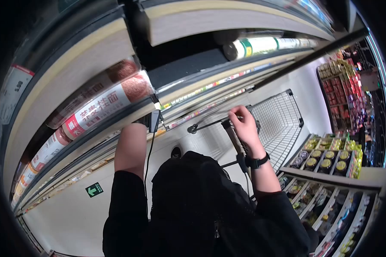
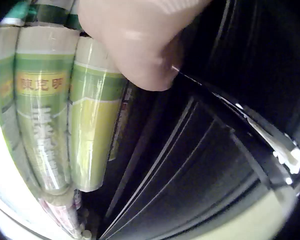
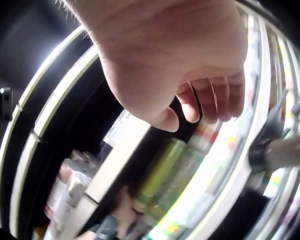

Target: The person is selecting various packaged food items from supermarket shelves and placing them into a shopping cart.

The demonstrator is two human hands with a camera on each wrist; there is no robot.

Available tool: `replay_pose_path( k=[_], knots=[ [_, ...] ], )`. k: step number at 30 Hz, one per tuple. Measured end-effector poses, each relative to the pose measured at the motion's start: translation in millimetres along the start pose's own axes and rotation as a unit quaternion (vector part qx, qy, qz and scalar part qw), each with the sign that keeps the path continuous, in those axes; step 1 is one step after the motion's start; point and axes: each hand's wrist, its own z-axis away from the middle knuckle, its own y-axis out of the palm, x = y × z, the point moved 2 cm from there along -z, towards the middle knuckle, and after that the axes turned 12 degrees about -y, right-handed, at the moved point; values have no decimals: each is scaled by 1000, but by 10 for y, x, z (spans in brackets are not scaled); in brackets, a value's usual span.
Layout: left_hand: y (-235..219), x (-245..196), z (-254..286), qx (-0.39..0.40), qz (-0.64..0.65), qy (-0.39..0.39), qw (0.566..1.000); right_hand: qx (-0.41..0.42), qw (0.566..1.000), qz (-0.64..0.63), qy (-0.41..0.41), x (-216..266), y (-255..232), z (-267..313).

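My left hand point(image 2: 140, 45) reaches in among the shelves, beside green and yellow cylindrical packs of dried noodles point(image 2: 45, 110) standing in a row. Only its rounded near part shows in the left wrist view; its fingers are hidden, so I cannot tell whether they hold a pack. In the head view a shelf covers this hand, leaving the bare forearm point(image 1: 131, 147) visible. Over the handle end of a wire shopping cart point(image 1: 278, 115) hovers my right hand point(image 1: 244, 126), its fingers loosely bent and nothing in them.
Packs of buckwheat noodles point(image 1: 109, 100) lie on the upper left shelf, and a green-and-white pack point(image 1: 261, 46) lies farther along. Display racks point(image 1: 330, 158) with jars stand at the right. A black cable point(image 1: 147, 171) hangs by my left forearm. A green arrow sign point(image 1: 94, 189) marks the floor.
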Motion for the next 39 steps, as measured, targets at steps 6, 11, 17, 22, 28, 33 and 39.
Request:
replay_pose_path(
  k=[6,11,17,22,28,33,39],
  knots=[
    [-274,106,522,-30,-8,-10,999,61,931,360,-8,-1010,-603,1165],
    [-646,1238,2424,164,132,-86,974,75,965,251,-3,-1429,-287,1782],
    [-32,4503,5906,472,-225,-313,793,139,983,47,112,-792,-287,1566],
    [-659,3925,7027,384,201,-557,708,121,987,74,75,-1044,-215,1652],
    [-416,3678,7136,140,369,-685,613,125,982,137,27,-979,28,1941],
    [-286,3916,7324,87,399,-642,649,158,956,244,-24,-838,121,2276],
    [-246,4711,7766,-29,439,-690,575,159,902,391,-90,-714,758,2502]
  ],
)
